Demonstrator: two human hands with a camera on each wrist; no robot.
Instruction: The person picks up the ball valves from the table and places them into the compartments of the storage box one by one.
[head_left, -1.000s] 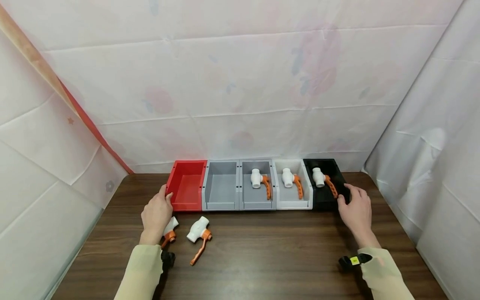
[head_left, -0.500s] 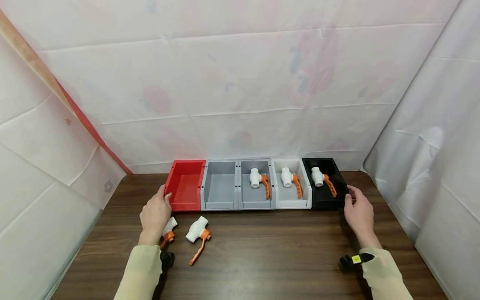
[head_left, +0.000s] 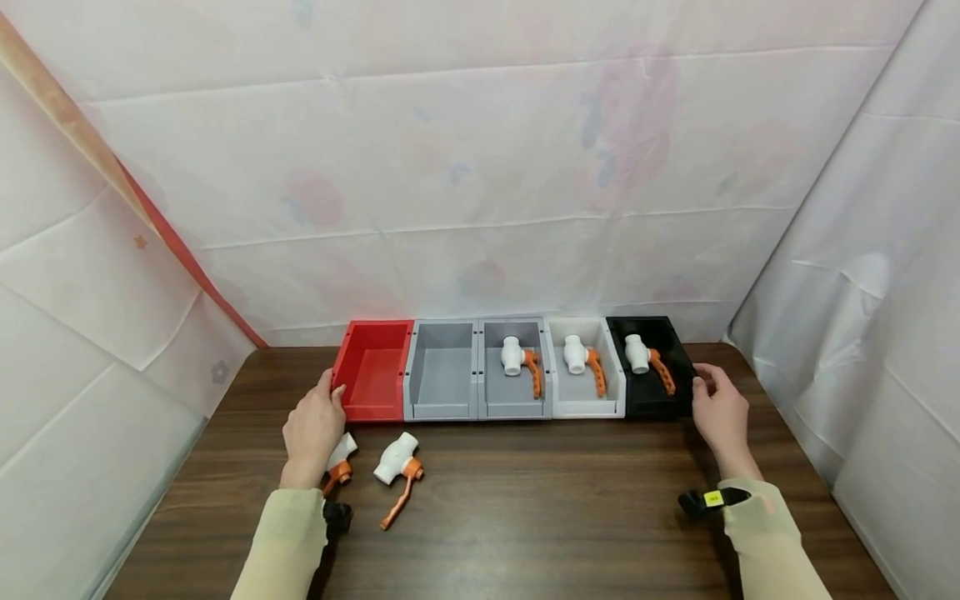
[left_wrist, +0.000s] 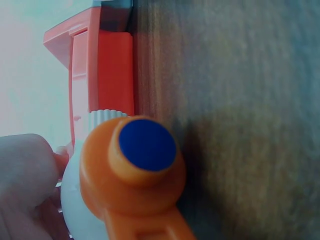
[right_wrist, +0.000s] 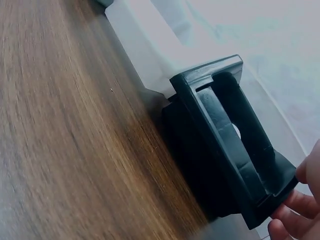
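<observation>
Loosely bent and gripping nothing, the left hand (head_left: pixel 313 427) and right hand (head_left: pixel 722 421) touch opposite ends of the 5-bin row (head_left: pixel 441 412), perhaps squaring it.

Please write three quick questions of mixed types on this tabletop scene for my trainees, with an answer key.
1. Count: how many white-and-orange valves lie inside the bins?

2. True or false: the right hand is touching one of the valves.

3. Multiple choice: which colour of bin stands directly beside the red bin?
A. Black
B. White
C. Grey

Key
1. Three.
2. False; its fingers are on the black bin.
3. C, the left grey bin.
</observation>
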